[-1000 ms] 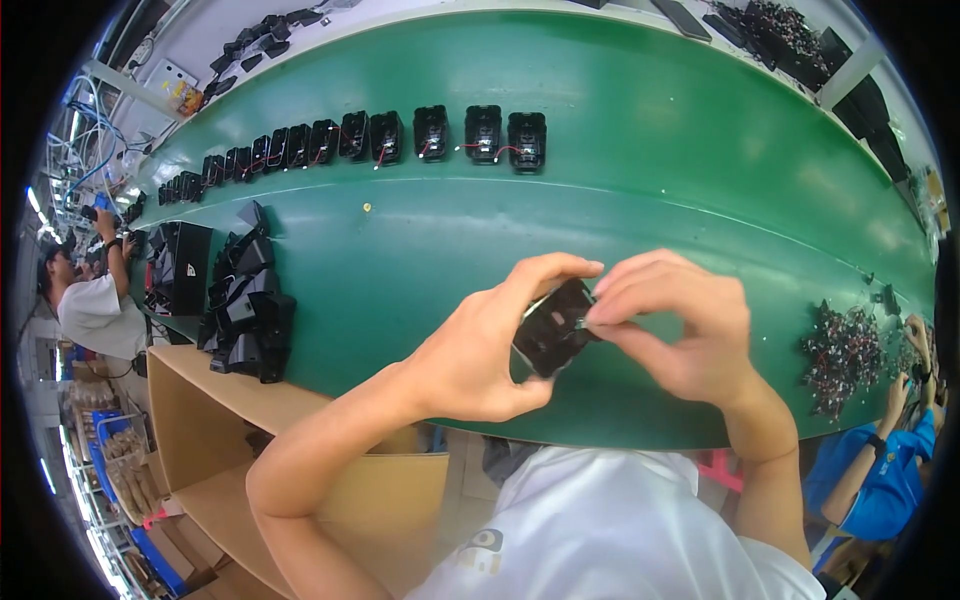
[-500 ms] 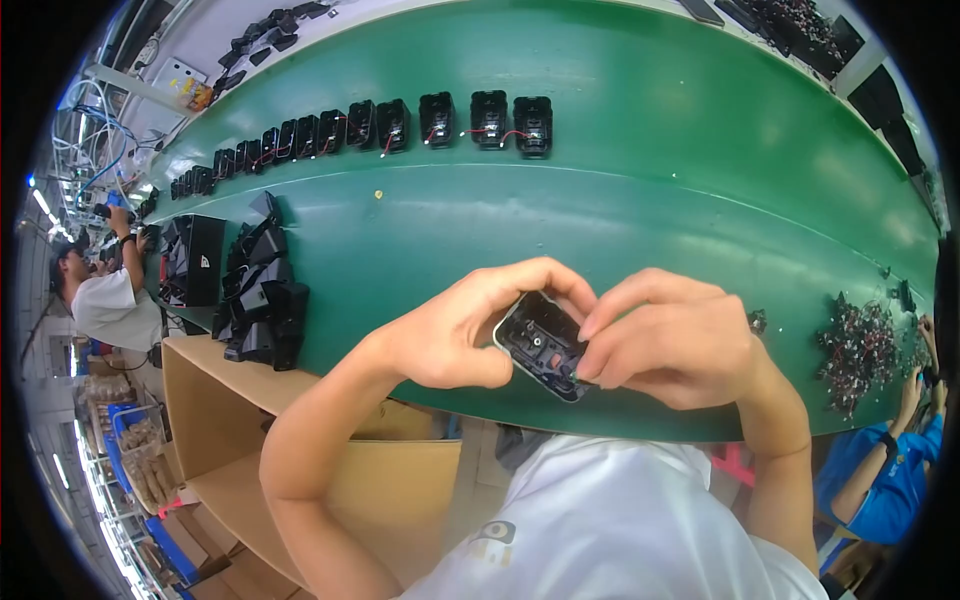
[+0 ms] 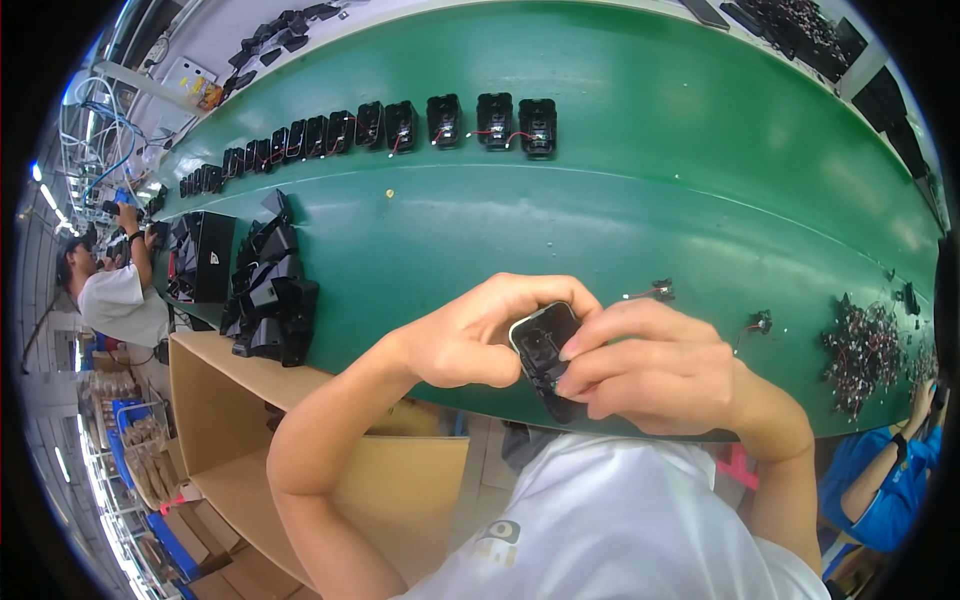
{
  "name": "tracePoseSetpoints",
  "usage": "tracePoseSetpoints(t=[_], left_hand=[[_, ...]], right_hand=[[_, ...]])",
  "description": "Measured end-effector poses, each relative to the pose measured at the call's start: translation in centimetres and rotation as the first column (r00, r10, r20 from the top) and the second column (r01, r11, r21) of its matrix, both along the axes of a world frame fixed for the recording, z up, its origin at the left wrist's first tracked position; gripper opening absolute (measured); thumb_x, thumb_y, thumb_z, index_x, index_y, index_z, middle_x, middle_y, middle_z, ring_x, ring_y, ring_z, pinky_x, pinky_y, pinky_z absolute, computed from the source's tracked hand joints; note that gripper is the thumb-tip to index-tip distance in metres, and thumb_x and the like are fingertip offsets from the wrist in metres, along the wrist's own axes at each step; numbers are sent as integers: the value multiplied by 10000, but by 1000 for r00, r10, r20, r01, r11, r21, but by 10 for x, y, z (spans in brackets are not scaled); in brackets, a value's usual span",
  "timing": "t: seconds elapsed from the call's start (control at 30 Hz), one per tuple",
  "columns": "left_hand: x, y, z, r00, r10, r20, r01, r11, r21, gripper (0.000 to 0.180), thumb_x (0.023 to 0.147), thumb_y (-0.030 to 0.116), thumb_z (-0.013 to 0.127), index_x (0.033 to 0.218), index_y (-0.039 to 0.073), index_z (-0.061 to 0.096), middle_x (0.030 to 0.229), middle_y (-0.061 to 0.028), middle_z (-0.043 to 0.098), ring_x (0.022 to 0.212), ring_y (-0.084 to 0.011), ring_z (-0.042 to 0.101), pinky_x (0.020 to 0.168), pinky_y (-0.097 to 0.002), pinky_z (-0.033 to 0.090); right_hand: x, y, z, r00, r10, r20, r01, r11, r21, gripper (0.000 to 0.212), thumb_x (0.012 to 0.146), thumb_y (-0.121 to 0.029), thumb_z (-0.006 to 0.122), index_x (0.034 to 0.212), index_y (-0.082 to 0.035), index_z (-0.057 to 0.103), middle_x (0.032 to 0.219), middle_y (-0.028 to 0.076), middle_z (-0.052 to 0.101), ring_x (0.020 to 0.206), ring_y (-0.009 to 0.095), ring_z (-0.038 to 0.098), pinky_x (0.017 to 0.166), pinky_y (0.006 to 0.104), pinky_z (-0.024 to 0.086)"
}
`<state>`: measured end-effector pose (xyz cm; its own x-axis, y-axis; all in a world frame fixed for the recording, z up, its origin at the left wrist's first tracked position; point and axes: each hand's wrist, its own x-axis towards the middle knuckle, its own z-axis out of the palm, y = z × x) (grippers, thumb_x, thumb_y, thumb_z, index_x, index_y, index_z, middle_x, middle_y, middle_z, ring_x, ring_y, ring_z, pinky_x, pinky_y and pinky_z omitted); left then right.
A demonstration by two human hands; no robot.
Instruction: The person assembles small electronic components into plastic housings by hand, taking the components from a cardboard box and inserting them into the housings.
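The small black plastic housing (image 3: 545,355) is largely covered by the left hand (image 3: 470,340) and right hand (image 3: 655,370).

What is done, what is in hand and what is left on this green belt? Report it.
Done, by the look of it: a row of black housings with red wires lies lined up on the far side of the green belt. In hand: the left hand and right hand grip one black housing. Left: a pile of black housings beside the left arm and a heap of small wired parts at the right.
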<state>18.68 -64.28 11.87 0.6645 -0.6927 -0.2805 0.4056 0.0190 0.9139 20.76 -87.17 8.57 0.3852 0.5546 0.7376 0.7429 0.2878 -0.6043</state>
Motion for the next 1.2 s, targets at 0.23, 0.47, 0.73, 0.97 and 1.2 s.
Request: tracePoseSetpoints(t=[0.23,0.47,0.73,0.97,1.2], left_hand=[[-2,-7,-3,991,125,-56,-124,992,32,598,583,157,569,1144,-51,577,1044,-124,666,987,-181,640,887,-287,489],[2,-6,-7,984,177,-37,-178,983,-36,607,630,114,543,1217,-34,579,1100,-89,631,1002,-163,613,937,-287,465],[0,-17,7,980,192,-41,-191,981,42,832,612,66,497,1432,-36,400,1235,-131,597,1142,-181,591,1013,-309,458],[-7,-22,13,907,342,-245,-303,935,185,828,715,6,467,1518,8,262,1303,-151,495,1168,-251,592,972,-389,527],[-25,-6,34,881,439,-175,-398,889,226,813,841,98,547,1554,-6,170,1393,-212,458,1068,-297,671,881,-416,586]], right_hand=[[-3,-4,2,969,-71,-235,28,983,-180,298,716,-17,782,997,-44,687,1031,91,700,1119,319,628,853,392,560],[15,-12,6,932,-45,-359,-54,964,-261,364,670,-122,851,1004,-80,712,1430,203,488,1313,379,508,1072,488,444],[21,-14,11,919,9,-395,-136,946,-295,319,599,-112,891,893,-91,767,1464,227,497,1395,413,444,1107,546,389],[22,-9,11,929,65,-364,-196,921,-336,263,629,-84,867,858,-48,742,1461,226,519,1409,423,436,1129,507,373],[32,5,4,793,210,-571,-390,896,-212,236,701,-91,882,867,-29,726,1376,188,556,1262,337,556,1063,456,453]])
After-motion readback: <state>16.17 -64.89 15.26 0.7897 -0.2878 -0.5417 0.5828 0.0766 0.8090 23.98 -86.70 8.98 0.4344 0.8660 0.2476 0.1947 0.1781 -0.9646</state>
